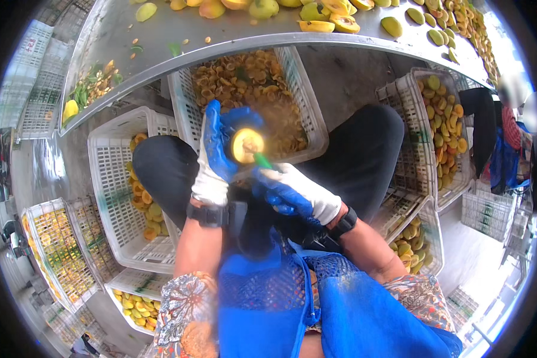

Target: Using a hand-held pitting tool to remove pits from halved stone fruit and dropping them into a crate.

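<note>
My left hand (218, 145), in a white work glove with a blue coated palm, holds a halved yellow stone fruit (246, 142) with its cut face up. A similar glove covers my right hand (295, 192), which is closed around a tool with a green handle (262, 160). The tool's tip meets the brownish centre of the fruit half; its shape is blurred. Both hands are above my lap, near a white plastic crate (308, 107) of brownish-yellow fruit scraps between my knees.
A metal table (232, 33) with whole and halved fruit crosses the front. Crates of fruit halves stand at left (112, 179) and right (423, 147). More crates (60, 250) are at lower left. Part of another person (503, 138) shows at far right.
</note>
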### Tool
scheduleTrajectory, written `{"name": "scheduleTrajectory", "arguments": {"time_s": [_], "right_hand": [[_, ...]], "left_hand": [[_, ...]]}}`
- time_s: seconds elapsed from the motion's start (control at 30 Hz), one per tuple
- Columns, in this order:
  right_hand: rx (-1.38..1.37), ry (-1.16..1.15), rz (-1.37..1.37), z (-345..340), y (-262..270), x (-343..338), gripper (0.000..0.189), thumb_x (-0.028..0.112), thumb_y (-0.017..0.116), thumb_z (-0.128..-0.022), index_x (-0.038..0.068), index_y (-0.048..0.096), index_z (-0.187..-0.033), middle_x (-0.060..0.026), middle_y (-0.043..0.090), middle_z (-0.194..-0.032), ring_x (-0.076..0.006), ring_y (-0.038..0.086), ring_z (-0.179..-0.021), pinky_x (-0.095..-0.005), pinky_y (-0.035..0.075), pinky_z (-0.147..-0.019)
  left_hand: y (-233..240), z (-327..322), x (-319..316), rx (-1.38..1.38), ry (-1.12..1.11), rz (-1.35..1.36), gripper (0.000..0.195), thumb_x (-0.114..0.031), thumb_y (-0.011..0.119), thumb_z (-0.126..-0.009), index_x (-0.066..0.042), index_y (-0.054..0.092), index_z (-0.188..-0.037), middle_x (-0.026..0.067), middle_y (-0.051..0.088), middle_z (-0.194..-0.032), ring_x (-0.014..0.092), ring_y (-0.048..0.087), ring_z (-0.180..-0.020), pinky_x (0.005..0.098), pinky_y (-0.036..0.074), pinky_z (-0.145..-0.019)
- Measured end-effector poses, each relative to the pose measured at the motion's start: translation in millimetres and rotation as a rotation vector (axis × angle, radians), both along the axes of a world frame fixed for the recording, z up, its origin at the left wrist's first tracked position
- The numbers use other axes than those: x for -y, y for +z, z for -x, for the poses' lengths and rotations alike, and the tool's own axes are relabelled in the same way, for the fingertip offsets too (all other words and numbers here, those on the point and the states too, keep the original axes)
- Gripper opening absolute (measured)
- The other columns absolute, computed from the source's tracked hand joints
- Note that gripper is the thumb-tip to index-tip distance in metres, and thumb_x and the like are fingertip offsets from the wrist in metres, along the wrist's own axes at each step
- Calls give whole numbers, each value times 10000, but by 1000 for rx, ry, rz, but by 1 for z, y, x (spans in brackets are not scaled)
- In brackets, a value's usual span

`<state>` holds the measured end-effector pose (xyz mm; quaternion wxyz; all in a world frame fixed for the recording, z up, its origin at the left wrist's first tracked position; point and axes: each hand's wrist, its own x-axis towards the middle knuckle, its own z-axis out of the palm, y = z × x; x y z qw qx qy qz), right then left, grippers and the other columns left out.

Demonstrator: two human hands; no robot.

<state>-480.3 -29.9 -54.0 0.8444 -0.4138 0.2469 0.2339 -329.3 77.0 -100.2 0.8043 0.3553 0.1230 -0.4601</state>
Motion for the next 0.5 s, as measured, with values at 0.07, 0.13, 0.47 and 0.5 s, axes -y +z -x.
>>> {"name": "scheduleTrajectory", "arguments": {"time_s": [0.07, 0.13, 0.47, 0.5], "right_hand": [[12, -75, -186, -2, 7, 2, 362, 412, 542, -966, 54, 570, -918, 44, 445, -632, -31, 378, -464, -185, 303, -391], [-31, -96, -196, 2, 13, -3, 354, 405, 541, -968, 53, 568, -954, 32, 468, -665, -32, 380, -469, -185, 308, -393], [-82, 45, -534, 15, 12, 3, 333, 371, 504, -994, 43, 540, -1044, 26, 465, -685, -23, 351, -439, -165, 282, -372], [-52, 19, -622, 15, 8, 2, 340, 388, 503, -992, 57, 546, -1057, 48, 436, -647, -20, 338, -420, -165, 266, -361]], "left_hand": [[2, 15, 9, 193, 140, -85, 587, -560, 465, -947, -11, 662, -1011, 145, 696, -943, 281, 679, -838, 385, 559, -801], [12, 24, 10, 406, 55, -281, 584, -546, 455, -958, 0, 656, -1004, 142, 692, -918, 259, 673, -800, 368, 557, -768], [35, 10, 11, 644, -435, -307, 615, -539, 463, -957, 26, 669, -824, 136, 662, -710, 221, 645, -616, 325, 533, -596], [34, 10, 9, 641, -434, -311, 615, -539, 463, -957, 26, 669, -824, 136, 662, -710, 221, 645, -616, 325, 533, -596]]}}
